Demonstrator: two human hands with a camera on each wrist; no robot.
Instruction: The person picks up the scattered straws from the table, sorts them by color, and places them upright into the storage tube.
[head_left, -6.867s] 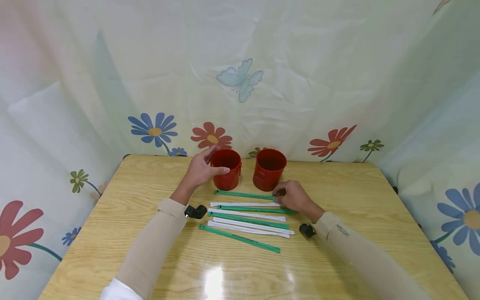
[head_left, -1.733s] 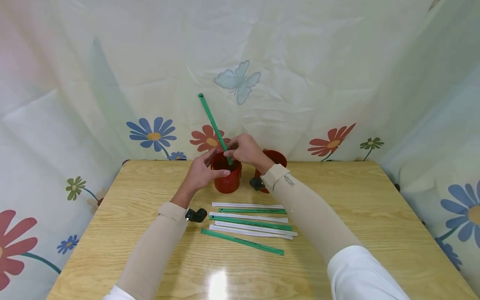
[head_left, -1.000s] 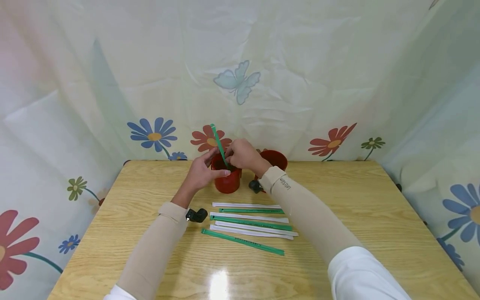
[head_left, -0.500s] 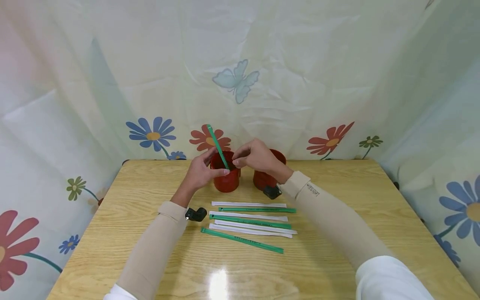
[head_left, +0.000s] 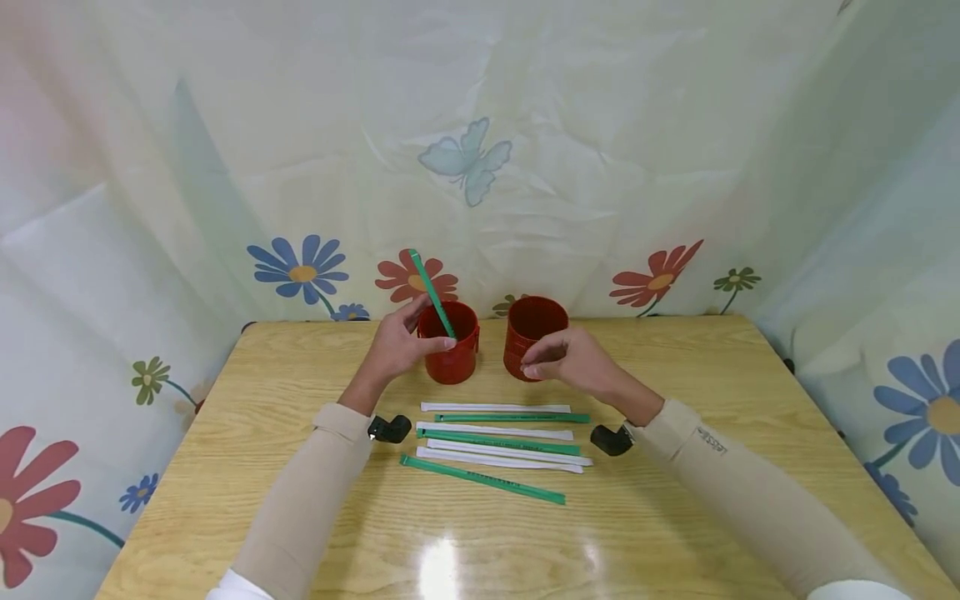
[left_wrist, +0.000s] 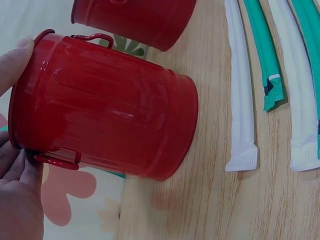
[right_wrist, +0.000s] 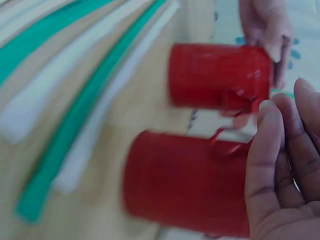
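Observation:
My left hand (head_left: 397,342) grips the rim of the left red bucket (head_left: 452,367), thumb and fingers on opposite sides in the left wrist view. From this bucket (left_wrist: 110,110) a green paper-wrapped straw (head_left: 430,287) sticks up, leaning to the left; its lower end is hidden inside. My right hand (head_left: 576,363) hovers in front of the right red bucket (head_left: 516,342), fingers loosely bent and holding nothing. Several wrapped straws, white (head_left: 495,408) and green (head_left: 483,478), lie roughly side by side on the table nearer to me.
Both buckets have small wire side handles and stand near the back edge of the wooden table (head_left: 300,367). Behind it hangs a flowered curtain (head_left: 600,167), which also runs down both sides.
The right hand took a green straw from the table, lowered it into the left bucket and let go. It then drew back rightwards. The left hand has stayed on the bucket's rim.

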